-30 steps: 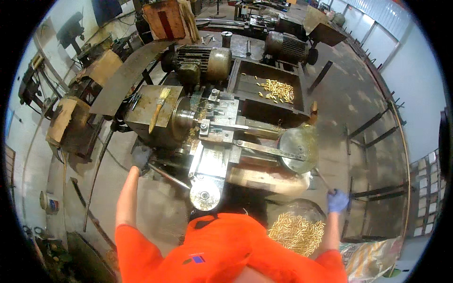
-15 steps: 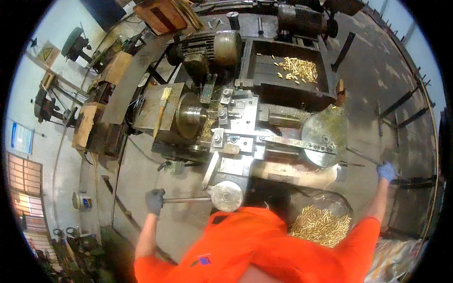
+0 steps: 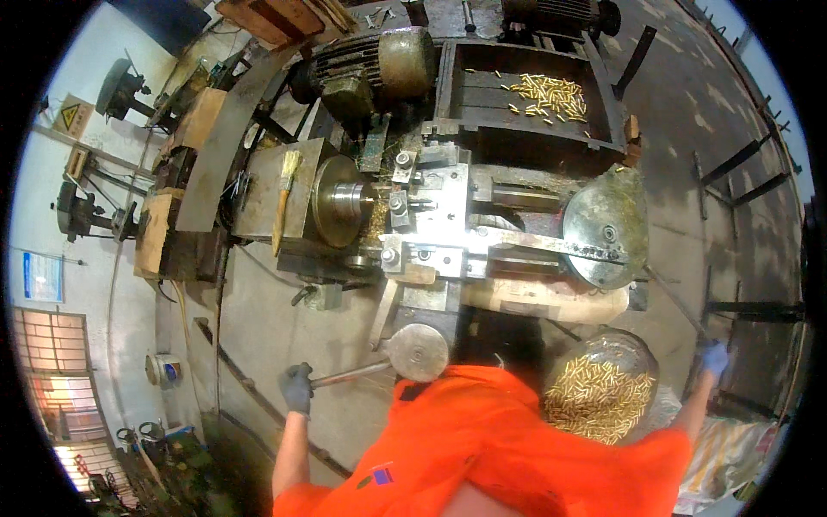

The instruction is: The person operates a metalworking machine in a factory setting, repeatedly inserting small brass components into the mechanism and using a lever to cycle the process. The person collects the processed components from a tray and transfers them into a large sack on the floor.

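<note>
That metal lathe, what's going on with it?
A person in orange is working the small metal lathe. The left hand, in a grey glove, grips the end of a metal lever. The right hand, in a blue glove, is at the end of a thinner rod; its grip is blurred. A brush lies on the headstock. Small brass-coloured pieces lie in the tray behind, and more fill much of a round pan.

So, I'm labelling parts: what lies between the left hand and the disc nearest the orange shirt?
In the head view, a metal lever runs from the left hand to the disc.
</note>
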{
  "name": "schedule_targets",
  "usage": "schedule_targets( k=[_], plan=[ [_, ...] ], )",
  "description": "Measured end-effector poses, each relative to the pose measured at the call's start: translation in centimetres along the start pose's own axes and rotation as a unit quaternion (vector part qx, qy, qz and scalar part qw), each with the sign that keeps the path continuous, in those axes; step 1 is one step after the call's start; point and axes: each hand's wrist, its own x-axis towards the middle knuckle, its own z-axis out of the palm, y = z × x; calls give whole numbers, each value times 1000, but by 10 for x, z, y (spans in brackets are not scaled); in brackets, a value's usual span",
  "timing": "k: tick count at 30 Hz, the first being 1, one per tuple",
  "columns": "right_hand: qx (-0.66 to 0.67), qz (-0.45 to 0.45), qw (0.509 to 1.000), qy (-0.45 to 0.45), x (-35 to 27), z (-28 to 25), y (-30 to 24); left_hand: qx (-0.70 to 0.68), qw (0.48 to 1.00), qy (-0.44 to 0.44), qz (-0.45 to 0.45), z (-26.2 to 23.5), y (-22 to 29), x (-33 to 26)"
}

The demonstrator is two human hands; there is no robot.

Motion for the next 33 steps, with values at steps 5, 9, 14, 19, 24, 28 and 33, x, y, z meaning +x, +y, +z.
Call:
schedule_targets(
  k=[5,9,14,19,24,28,33],
  plan=[
    [-17,1,1000,0,-32,-28,-30,8,999,-9,33,1,6,6],
    [-32,3,999,24,-40,-35,-36,21,1000,-3,16,2,14,5],
    [-32,8,999,15,-49,-43,-41,-2,999,-10,40,-1,5,10],
    [-86,29,995,32,-44,-22,-24,-1,999,-6,34,0,1,13],
    [-34,40,999,-10,-47,-32,-31,-19,999,-6,41,-2,-4,10],
    [-41,43,998,-8,-48,-30,-30,-25,998,-15,59,-4,-15,13],
    [-39,44,998,-32,-53,-40,-36,4,999,-8,48,-5,-14,13]
  ],
)
